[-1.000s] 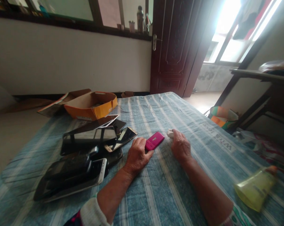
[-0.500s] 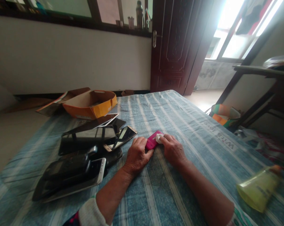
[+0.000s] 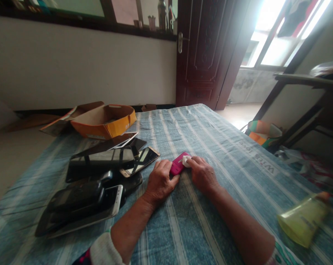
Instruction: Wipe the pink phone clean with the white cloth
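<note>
So on the left of this striped blue cloth (image 3: 155,230) there's a pile of dark gadgets. Nearest is a chunky black device (image 3: 75,197) lying on top of some flat ones, and a white-edged phone (image 3: 116,202) pokes out just right of it. Behind those there's a glossy black slab (image 3: 100,163), and further back an open orange box (image 3: 100,129) with its flap hanging out to the left. A gold-edged phone (image 3: 141,162) sits on the right side of the heap.

Next along is the left hand (image 3: 160,182), thumb and fingers gripping the near left end of a pink gadget (image 3: 177,167), which is down on the cloth roughly mid-view, between both hands. The right hand (image 3: 203,175) has its fingers pinched on a little white wad (image 3: 186,161), held against the pink gadget's right side.

Way behind that is a dark red door (image 3: 201,51). Further right there's an orange and green bag (image 3: 262,132) off past the edge, then a see-through yellow container (image 3: 303,221) on the cloth, kinda blurry.
</note>
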`<action>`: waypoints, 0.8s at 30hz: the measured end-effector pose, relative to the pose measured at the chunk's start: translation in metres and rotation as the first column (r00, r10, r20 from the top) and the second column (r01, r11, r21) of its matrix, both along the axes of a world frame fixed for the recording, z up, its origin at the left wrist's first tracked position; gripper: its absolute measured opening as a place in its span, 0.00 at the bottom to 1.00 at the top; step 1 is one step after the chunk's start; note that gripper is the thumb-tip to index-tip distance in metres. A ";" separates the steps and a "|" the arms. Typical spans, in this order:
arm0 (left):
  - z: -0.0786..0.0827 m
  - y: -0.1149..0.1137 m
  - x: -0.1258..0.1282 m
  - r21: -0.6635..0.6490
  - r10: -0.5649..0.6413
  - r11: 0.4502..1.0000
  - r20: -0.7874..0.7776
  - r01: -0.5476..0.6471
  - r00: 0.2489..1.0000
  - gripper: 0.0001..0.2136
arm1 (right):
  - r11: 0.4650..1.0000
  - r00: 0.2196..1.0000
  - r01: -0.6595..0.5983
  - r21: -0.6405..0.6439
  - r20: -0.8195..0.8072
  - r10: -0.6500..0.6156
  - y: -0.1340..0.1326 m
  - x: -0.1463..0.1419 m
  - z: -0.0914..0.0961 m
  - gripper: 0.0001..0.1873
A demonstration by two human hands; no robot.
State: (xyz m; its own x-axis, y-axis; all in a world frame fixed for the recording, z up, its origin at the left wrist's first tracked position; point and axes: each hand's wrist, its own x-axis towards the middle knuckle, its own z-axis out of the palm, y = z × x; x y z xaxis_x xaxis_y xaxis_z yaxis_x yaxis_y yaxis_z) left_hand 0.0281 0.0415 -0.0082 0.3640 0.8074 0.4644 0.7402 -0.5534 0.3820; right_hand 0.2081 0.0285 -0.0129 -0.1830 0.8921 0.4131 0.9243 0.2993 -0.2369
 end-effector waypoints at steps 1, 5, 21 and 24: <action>0.000 0.000 0.000 0.001 0.000 1.000 -0.002 0.000 1.000 0.06 | 1.000 1.000 -0.002 0.001 -0.004 0.002 0.000 0.000 0.000 0.16; 0.000 0.000 0.000 -0.007 -0.003 1.000 -0.014 0.003 1.000 0.06 | 1.000 1.000 -0.010 0.007 -0.019 0.010 0.000 0.000 0.000 0.15; 0.001 0.002 -0.003 -0.024 -0.029 0.999 -0.005 0.029 1.000 0.09 | 0.999 0.999 -0.024 0.045 -0.043 0.026 0.001 0.003 -0.003 0.16; 0.002 0.002 -0.003 -0.024 -0.037 0.999 -0.003 0.037 0.999 0.09 | 0.998 0.998 -0.032 0.052 -0.049 0.035 0.002 0.003 -0.004 0.17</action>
State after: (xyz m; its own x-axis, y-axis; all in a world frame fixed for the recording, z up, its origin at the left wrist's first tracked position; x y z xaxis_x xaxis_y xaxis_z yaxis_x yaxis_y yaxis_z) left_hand 0.0249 0.0433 -0.0064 0.3958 0.8042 0.4434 0.7207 -0.5712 0.3927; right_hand 0.2116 0.0304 -0.0165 -0.1906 0.8632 0.4675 0.9009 0.3429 -0.2659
